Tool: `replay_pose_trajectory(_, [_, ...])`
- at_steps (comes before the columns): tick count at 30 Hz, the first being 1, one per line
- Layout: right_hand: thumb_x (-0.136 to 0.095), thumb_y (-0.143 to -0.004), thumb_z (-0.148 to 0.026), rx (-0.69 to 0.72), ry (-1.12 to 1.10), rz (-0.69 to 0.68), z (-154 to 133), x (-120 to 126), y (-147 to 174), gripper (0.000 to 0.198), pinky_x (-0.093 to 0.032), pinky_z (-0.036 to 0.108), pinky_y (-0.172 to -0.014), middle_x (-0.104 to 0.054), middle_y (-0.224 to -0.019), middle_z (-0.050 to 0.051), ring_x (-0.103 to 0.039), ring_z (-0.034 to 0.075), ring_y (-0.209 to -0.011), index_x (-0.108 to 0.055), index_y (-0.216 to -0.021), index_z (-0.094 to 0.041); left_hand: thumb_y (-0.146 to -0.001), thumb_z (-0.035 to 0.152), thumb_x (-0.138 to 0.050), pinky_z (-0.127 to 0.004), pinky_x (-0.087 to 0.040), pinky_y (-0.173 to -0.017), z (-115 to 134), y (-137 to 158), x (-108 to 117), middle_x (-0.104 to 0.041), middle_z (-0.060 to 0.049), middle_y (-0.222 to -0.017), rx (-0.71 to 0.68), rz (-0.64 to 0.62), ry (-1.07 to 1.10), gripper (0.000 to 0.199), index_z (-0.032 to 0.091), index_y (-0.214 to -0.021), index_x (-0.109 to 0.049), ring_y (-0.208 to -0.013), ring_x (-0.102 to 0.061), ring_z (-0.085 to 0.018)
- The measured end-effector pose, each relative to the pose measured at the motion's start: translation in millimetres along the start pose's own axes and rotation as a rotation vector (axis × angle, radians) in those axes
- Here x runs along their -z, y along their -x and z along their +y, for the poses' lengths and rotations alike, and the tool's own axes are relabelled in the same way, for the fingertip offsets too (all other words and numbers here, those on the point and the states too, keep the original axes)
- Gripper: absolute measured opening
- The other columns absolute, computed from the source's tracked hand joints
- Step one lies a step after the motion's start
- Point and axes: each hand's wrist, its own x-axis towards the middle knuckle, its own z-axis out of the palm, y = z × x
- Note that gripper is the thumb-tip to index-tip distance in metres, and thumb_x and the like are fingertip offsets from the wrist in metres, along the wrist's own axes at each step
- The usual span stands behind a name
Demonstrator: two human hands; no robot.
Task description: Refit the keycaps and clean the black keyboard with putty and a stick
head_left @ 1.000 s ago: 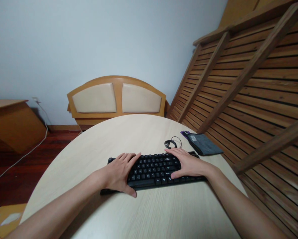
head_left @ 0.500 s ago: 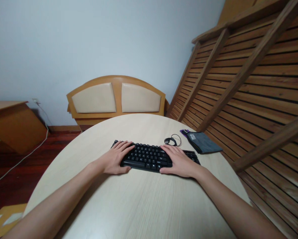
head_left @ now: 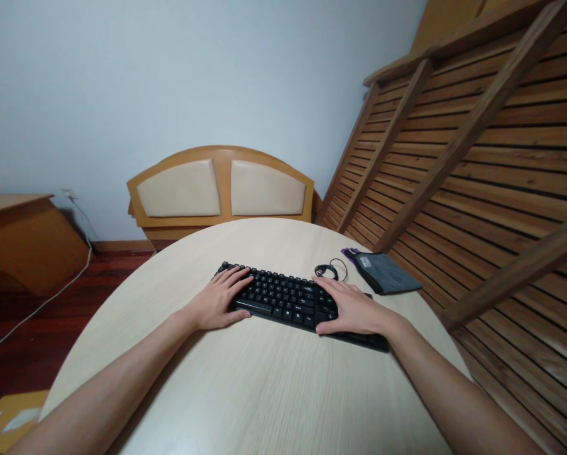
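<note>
A black keyboard (head_left: 278, 300) lies on the round table at a slant, its right end nearer to me. My left hand (head_left: 219, 300) grips its left end, fingers reaching over the keys to the far edge and thumb along the near edge. Toward the right end, my right hand (head_left: 352, 306) grips it the same way, covering part of the keys. Just beyond the right fingertips lies a thin black cable (head_left: 328, 272), loosely coiled.
A dark grey pouch (head_left: 390, 273) with something purple at its corner lies on the pale table (head_left: 268, 392), right of the cable. Wooden slats (head_left: 492, 183) lean along the right side. Behind the table stands a padded headboard (head_left: 225, 183). A cardboard box (head_left: 15, 411) sits low at left.
The keyboard has turned clockwise, its right end swinging toward me and its left end slightly away. My right hand has shifted a little to the right.
</note>
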Motion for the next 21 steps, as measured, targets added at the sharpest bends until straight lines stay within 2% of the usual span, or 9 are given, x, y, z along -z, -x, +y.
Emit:
replay_pose_trajectory(2, [-0.071, -0.071, -0.071, -0.043, -0.008, 0.033, -1, 0, -1, 0.108, -0.037, 0.051, -0.109, -0.046, -0.152, 0.015, -0.048, 0.037, -0.134, -0.028, -0.158, -0.024, -0.089, 0.052, -0.062, -0.059, -0.025, -0.118, -1, 0, -1, -0.033, -0.014, -0.16, 0.008, 0.015, -0.005, 0.073, 0.023, -0.152, -0.036, -0.146, -0.03, -0.038])
replay_pose_trajectory(5, [-0.057, -0.089, -0.058, -0.158, 0.019, 0.21, 7, 2, -8, 0.068, -0.048, 0.042, -0.095, -0.066, -0.127, 0.013, -0.064, 0.029, -0.111, -0.048, -0.145, -0.02, -0.088, 0.039, -0.062, -0.055, -0.029, -0.117, 1, -1, 0, -0.038, -0.013, -0.157, 0.01, 0.072, -0.011, 0.065, 0.022, -0.147, -0.042, -0.142, -0.037, -0.036])
replay_pose_trajectory(7, [-0.052, -0.094, -0.047, -0.217, 0.093, 0.358, 19, 2, -13, 0.046, -0.049, 0.041, -0.093, -0.068, -0.117, 0.012, -0.064, 0.029, -0.107, -0.061, -0.129, -0.018, -0.086, 0.03, -0.06, -0.051, -0.036, -0.113, 7, -4, 3, -0.045, -0.013, -0.151, 0.002, 0.108, -0.013, 0.058, 0.022, -0.142, -0.047, -0.135, -0.045, -0.033])
replay_pose_trajectory(10, [-0.055, -0.091, -0.041, -0.272, 0.182, 0.483, 41, -1, -18, 0.046, -0.044, 0.045, -0.102, -0.061, -0.132, 0.017, -0.055, 0.034, -0.123, -0.06, -0.128, -0.014, -0.087, 0.023, -0.056, -0.046, -0.048, -0.098, 21, -8, 9, -0.06, -0.014, -0.128, -0.007, 0.08, -0.036, 0.042, 0.02, -0.129, -0.057, -0.115, -0.058, -0.03])
replay_pose_trajectory(12, [-0.056, -0.09, -0.039, -0.31, 0.146, 0.48, 54, -5, -20, 0.049, -0.044, 0.045, -0.103, -0.058, -0.137, 0.018, -0.056, 0.032, -0.123, -0.058, -0.132, -0.014, -0.088, 0.023, -0.054, -0.044, -0.052, -0.086, 36, -11, 13, -0.065, -0.012, -0.108, -0.004, 0.026, -0.035, 0.034, 0.019, -0.121, -0.061, -0.099, -0.063, -0.028])
replay_pose_trajectory(14, [-0.056, -0.09, -0.035, -0.351, 0.057, 0.426, 61, -8, -22, 0.045, -0.048, 0.041, -0.098, -0.065, -0.129, 0.016, -0.063, 0.029, -0.113, -0.058, -0.131, -0.016, -0.092, 0.028, -0.051, -0.043, -0.053, -0.079, 54, -14, 13, -0.067, -0.011, -0.098, 0.027, -0.002, 0.002, 0.031, 0.018, -0.119, -0.06, -0.088, -0.065, -0.027])
replay_pose_trajectory(18, [-0.048, -0.089, -0.018, -0.361, -0.044, 0.327, 64, -7, -23, 0.031, -0.051, 0.034, -0.091, -0.076, -0.106, 0.005, -0.07, 0.022, -0.099, -0.072, -0.109, -0.023, -0.098, 0.04, -0.044, -0.041, -0.053, -0.074, 85, -16, 5, -0.066, -0.011, -0.098, 0.163, 0.035, 0.053, 0.035, 0.018, -0.122, -0.056, -0.083, -0.065, -0.026])
replay_pose_trajectory(21, [-0.044, -0.086, -0.013, -0.36, -0.026, 0.325, 61, -1, -21, 0.035, -0.049, 0.035, -0.095, -0.076, -0.108, 0.007, -0.069, 0.023, -0.103, -0.077, -0.095, -0.022, -0.098, 0.045, -0.044, -0.042, -0.054, -0.075, 94, -18, -5, -0.063, -0.01, -0.097, 0.204, 0.055, 0.058, 0.035, 0.018, -0.116, -0.057, -0.086, -0.064, -0.027])
